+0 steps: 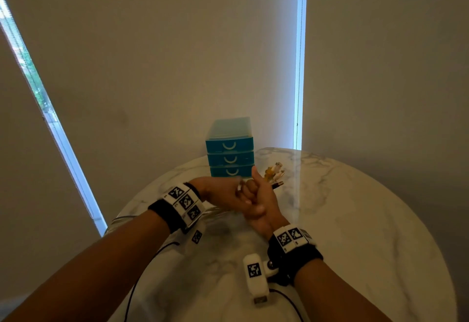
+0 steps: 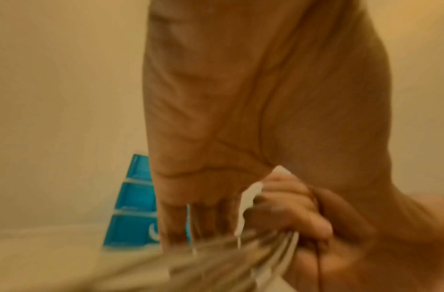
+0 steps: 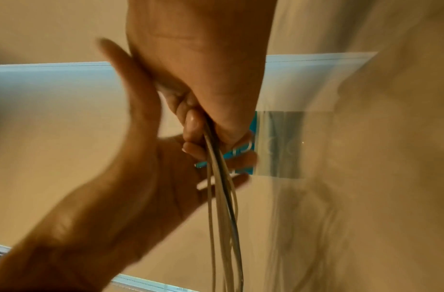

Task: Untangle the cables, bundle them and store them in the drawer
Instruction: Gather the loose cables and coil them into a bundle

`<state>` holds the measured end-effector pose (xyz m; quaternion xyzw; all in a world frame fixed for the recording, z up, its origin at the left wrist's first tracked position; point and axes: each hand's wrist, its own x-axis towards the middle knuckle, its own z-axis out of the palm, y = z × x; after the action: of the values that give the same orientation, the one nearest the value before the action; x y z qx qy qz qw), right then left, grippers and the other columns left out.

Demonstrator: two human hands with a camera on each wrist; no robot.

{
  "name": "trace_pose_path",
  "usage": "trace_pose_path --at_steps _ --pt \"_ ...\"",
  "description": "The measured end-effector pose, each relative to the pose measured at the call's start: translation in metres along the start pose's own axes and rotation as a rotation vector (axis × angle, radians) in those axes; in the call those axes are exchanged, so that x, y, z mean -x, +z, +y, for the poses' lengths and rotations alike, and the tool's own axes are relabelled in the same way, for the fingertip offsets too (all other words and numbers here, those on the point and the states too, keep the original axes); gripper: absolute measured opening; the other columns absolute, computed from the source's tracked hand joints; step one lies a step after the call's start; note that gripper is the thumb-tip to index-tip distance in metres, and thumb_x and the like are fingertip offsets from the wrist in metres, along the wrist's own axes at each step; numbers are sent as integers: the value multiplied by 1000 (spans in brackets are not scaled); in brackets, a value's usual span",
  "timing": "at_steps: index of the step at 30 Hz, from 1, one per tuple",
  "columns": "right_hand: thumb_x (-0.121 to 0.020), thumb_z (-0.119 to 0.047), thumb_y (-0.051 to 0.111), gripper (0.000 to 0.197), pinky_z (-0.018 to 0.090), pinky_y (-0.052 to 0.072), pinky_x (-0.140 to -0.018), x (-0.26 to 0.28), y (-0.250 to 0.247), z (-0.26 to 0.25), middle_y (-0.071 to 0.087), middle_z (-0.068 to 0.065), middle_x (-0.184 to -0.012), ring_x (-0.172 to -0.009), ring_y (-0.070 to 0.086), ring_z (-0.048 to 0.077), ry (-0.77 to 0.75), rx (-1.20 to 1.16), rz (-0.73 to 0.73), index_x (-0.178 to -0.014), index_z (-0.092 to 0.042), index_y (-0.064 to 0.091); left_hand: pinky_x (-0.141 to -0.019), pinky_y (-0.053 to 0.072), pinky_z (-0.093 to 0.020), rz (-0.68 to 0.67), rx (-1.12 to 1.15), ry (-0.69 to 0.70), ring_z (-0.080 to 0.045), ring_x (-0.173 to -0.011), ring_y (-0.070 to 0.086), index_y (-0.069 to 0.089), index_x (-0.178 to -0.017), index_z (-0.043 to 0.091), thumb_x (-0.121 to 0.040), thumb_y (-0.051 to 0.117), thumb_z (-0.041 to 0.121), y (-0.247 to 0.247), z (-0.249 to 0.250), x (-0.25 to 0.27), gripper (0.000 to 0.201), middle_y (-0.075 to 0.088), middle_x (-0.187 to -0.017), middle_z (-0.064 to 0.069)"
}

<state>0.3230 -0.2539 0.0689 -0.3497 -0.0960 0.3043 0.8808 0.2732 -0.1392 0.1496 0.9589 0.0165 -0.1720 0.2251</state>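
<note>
My right hand (image 1: 251, 194) makes a fist round a bundle of cables (image 3: 222, 197), mostly white with one dark strand, which hangs below the fist in the right wrist view. The bundle's plug ends (image 1: 274, 172) stick out beyond the hands toward the drawers. Pressed against the right fist is my left hand (image 1: 225, 193), blurred, palm and fingers spread flat beside the cables (image 3: 180, 177). A small white piece (image 2: 249, 195) shows by the right hand's fingers; I cannot tell what it is. The blue three-drawer unit (image 1: 229, 159) stands just behind the hands with all drawers closed.
The round marble table (image 1: 355, 220) carries the drawer unit at its far edge. A white camera module (image 1: 255, 278) hangs from my right wrist, and thin black leads (image 1: 142, 271) trail over the near table. Blinds and bright window strips stand behind.
</note>
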Motion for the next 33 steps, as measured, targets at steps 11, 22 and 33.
trace_pose_path --at_steps 11,22,33 --pt "-107 -45 59 60 27 28 -41 -10 -24 -35 20 -5 -45 -37 20 11 11 -193 57 -60 -25 28 -62 45 -27 -10 -10 -243 -16 -62 51 67 -81 22 -83 58 90 17 -78 32 68 60 -67 4" --pt "-106 -45 60 60 31 35 -52 -10 -30 -41 25 -3 -45 -41 26 14 -141 -258 38 -58 -22 32 -75 52 -31 695 -579 -427 -24 -92 71 83 -94 29 -96 66 58 -70 -187 85 34 79 -97 3" --pt "-99 -32 70 58 33 27 -51 -7 -55 -43 20 -3 -46 -42 21 14 -156 -157 49 -60 -24 27 -121 38 -46 40 -700 -569 -29 -144 45 33 -162 31 -63 82 83 -57 -163 31 122 47 -159 -1"
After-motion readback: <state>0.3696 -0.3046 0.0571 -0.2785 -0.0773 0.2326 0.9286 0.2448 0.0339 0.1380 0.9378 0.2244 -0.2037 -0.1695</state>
